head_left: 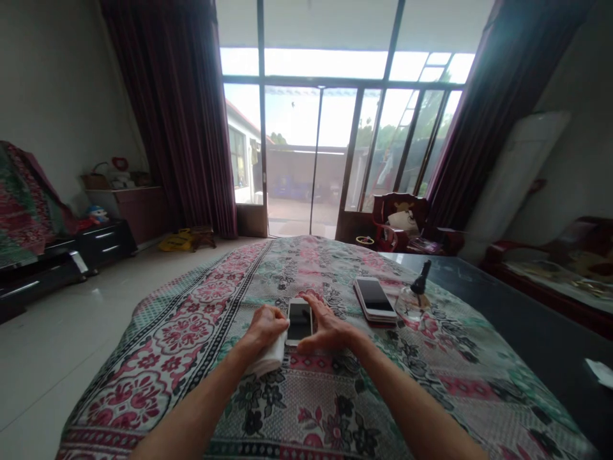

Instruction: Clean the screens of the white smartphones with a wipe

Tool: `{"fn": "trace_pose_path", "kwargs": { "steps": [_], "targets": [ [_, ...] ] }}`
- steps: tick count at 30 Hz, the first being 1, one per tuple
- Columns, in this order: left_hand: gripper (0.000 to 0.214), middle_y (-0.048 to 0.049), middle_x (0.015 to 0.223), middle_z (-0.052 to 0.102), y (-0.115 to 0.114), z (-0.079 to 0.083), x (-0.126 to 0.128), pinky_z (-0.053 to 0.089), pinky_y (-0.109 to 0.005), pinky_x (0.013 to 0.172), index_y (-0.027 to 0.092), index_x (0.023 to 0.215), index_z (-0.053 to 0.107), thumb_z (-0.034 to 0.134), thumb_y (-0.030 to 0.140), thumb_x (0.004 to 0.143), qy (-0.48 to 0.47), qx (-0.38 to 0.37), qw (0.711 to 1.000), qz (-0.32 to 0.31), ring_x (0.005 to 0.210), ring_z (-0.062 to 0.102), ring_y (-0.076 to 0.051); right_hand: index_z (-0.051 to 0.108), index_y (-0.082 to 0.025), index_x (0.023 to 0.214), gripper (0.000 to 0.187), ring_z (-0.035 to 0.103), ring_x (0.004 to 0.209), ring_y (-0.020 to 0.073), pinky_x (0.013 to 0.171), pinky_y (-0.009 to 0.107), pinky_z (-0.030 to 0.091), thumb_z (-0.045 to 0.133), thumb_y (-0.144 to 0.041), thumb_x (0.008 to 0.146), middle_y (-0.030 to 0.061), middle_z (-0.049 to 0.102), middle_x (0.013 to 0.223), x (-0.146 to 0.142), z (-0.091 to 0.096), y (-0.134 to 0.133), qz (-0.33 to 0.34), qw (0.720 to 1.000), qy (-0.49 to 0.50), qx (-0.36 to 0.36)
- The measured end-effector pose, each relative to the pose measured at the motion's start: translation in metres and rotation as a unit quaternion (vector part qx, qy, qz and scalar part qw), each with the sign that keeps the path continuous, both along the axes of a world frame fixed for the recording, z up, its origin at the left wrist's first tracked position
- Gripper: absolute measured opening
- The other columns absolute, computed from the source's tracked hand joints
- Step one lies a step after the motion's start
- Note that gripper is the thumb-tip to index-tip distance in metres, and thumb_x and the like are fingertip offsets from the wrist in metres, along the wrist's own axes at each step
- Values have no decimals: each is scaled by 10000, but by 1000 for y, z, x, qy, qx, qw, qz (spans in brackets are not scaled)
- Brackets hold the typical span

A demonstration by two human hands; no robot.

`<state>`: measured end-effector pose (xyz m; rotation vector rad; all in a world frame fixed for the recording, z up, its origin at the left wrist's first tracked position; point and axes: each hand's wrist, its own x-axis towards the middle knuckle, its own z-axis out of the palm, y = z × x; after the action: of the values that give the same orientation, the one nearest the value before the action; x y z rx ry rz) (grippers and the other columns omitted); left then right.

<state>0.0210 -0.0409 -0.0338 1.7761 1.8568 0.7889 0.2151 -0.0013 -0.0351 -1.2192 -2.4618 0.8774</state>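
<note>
Right hand [328,326], white phone [299,321] at its left

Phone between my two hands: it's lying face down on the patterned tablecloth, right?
Not quite: the phone lies face up, its dark screen showing in the head view. It is on the patterned tablecloth, between the left hand and the right hand, as you said.

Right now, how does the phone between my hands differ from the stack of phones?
The phone is single; the stack holds at least two. Your right hand touches the phone, while no hand touches the stack. The phone points nearly straight ahead; the stack slants. Both show dark screens.
</note>
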Motion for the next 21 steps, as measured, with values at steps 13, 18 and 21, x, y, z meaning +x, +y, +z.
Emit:
{"fn": "trace_pose_path", "kwargs": {
  "steps": [13, 18, 21],
  "targets": [
    [226, -44, 591, 647, -6, 0, 9, 353, -240, 569, 123, 637, 700, 508, 219, 707, 32, 17, 999, 2, 614, 584, -168, 158, -210, 1466, 1212, 85, 1410, 279, 1138, 435, 127, 813, -411, 467, 123, 140, 1529, 9, -3, -3, -4, 1000, 24, 4],
    [223, -41, 592, 647, 13, 3, 10, 360, -244, 589, 123, 639, 694, 514, 229, 716, 48, 23, 999, 0, 620, 585, -171, 137, -178, 1470, 1235, 81, 1410, 277, 1138, 433, 120, 815, -413, 465, 142, 136, 1526, 10, 1, -5, -4, 1000, 24, -8],
    [199, -44, 622, 655, 34, 6, 10, 365, -250, 616, 124, 670, 698, 531, 224, 708, 49, 21, 999, 4, 644, 587, -178, 128, -210, 1473, 1238, 78, 1410, 287, 1137, 449, 109, 815, -417, 464, 127, 131, 1529, 10, 0, -5, -3, 1000, 27, -12]
  ]
}}
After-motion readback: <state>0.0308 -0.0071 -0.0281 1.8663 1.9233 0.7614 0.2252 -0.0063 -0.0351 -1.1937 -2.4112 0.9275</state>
